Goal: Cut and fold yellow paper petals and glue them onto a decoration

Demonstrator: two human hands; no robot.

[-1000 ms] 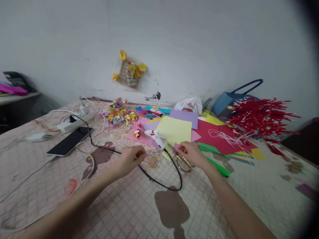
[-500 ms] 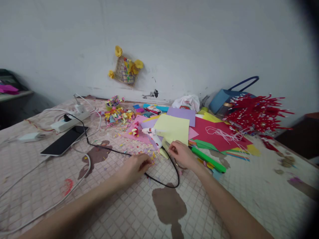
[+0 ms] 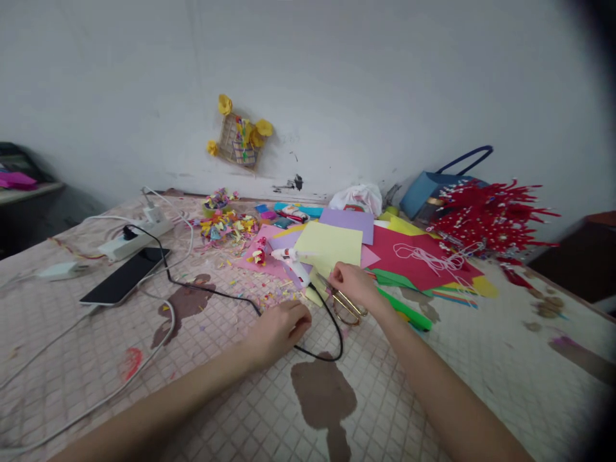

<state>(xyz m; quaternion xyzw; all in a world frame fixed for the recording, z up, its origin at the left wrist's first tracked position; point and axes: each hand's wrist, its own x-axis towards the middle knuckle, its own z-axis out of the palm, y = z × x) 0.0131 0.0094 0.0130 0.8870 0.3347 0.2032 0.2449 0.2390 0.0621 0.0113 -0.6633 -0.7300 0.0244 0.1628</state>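
My left hand (image 3: 282,330) is just above the tiled tabletop, its fingers curled together over a black cord; whatever they hold, if anything, is hidden. My right hand (image 3: 355,283) has its fingers pinched together beside gold-handled scissors (image 3: 347,309). I cannot tell whether it grips them or something small. Beyond both hands lies a white glue gun (image 3: 294,267), the black cord (image 3: 337,340) looping from its handle. At its nozzle is a small red and yellow paper piece (image 3: 260,251), on a pink sheet (image 3: 250,262). A pale yellow sheet (image 3: 332,244) lies behind the glue gun.
Paper scraps (image 3: 226,228) are heaped at back left. A phone (image 3: 126,276) and power strip (image 3: 137,237) with cables lie left. Red paper (image 3: 409,256) with white string (image 3: 433,256), a green stick (image 3: 409,311), red fuzzy stems (image 3: 495,218) and a blue bag (image 3: 423,192) are right.
My left hand has moved right and slightly toward me. My right hand has shifted slightly right and up, showing more of the scissors. The view has shifted slightly.
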